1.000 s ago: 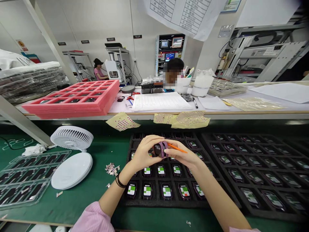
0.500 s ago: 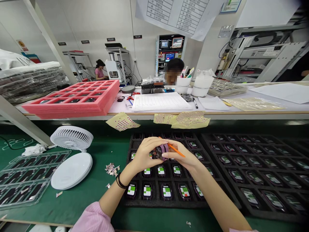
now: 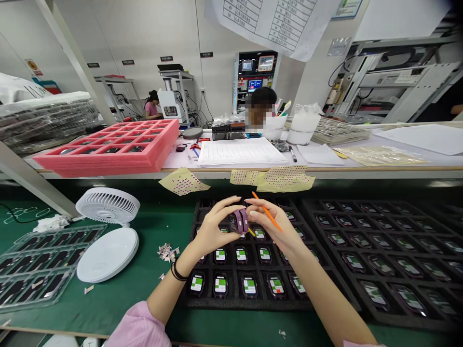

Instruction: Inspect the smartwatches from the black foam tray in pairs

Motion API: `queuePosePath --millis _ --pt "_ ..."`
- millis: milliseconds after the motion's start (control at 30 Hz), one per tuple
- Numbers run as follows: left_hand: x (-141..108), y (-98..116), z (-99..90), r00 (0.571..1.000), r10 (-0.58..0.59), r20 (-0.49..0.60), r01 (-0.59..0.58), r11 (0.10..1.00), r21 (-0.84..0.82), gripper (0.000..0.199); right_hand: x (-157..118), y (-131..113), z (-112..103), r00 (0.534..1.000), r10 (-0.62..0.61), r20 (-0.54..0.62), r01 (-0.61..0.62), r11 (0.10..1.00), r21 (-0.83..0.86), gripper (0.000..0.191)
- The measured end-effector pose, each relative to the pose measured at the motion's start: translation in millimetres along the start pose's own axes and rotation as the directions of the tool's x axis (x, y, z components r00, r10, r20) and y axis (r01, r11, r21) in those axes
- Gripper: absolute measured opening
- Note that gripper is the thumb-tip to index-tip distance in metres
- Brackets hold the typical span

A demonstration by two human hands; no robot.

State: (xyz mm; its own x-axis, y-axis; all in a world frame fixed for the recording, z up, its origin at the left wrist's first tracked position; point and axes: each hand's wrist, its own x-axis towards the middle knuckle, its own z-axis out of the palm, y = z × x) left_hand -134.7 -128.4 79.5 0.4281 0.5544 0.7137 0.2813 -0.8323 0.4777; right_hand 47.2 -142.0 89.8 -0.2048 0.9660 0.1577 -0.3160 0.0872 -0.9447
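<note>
a green worktop (image 3: 155, 294) runs across the near side, with a black foam tray (image 3: 235, 284) in the middle and a second foam tray (image 3: 388, 315) at the right, both set with rows of watch-like devices, many showing lit green-and-white screens. at the left stand a white fan (image 3: 108, 205) and a clear plastic tray (image 3: 54, 300) of dark parts; a small heap of scraps (image 3: 167, 252) lies between the fan and the middle tray. above the worktop, a pale shelf (image 3: 318, 168) carries a pink foam block (image 3: 108, 166), printed sheets (image 3: 242, 152) and white tubs (image 3: 301, 130), and yellow sticker sheets (image 3: 285, 178) hang from its edge. over the middle tray, the left hand (image 3: 217, 224) is clamped, thumb below and fingers above, on a purple-edged device (image 3: 241, 220); the right hand (image 3: 269, 219) has its fingers closed around an orange stick (image 3: 267, 212), its fingertips just beside the device. the device seems to be two layers with a gap, though the fingers cover too much to be sure. a seated person (image 3: 263, 99) shows only in part behind the shelf, another person (image 3: 152, 110) sits far off at a machine, the hanging chart (image 3: 278, 21) is cut off at the top, and the right tray's far corner sinks into shadow.
</note>
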Motion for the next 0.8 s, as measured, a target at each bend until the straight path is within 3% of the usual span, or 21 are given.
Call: queuePosePath --millis 133,233,333,500,800 --pt "0.1 -0.2 0.6 0.986 -0.165 0.009 0.165 0.986 -0.037 0.048 1.7 5.9 5.8 0.99 -0.082 -0.115 0.087 0.995 0.04 0.027" --pt "0.5 1.0 0.9 0.973 -0.231 0.009 0.231 0.972 -0.047 0.049 -0.1 5.3 3.4 0.966 -0.209 -0.153 0.209 0.978 -0.014 0.04" --pt "0.7 1.7 0.6 0.972 -0.234 0.017 0.234 0.969 -0.078 0.05 -5.6 1.9 -2.3 0.938 -0.32 -0.134 0.313 0.947 -0.069 0.048" --pt "0.8 4.6 0.0 0.975 -0.221 0.018 0.222 0.972 -0.076 0.05 -13.8 2.9 -5.7 0.909 -0.388 -0.152 0.364 0.917 -0.165 0.057" --pt "-0.2 4.9 1.3 0.98 -0.198 -0.003 0.198 0.98 -0.035 0.05 -15.4 0.5 -3.7 0.915 -0.377 -0.147 0.349 0.919 -0.184 0.057"
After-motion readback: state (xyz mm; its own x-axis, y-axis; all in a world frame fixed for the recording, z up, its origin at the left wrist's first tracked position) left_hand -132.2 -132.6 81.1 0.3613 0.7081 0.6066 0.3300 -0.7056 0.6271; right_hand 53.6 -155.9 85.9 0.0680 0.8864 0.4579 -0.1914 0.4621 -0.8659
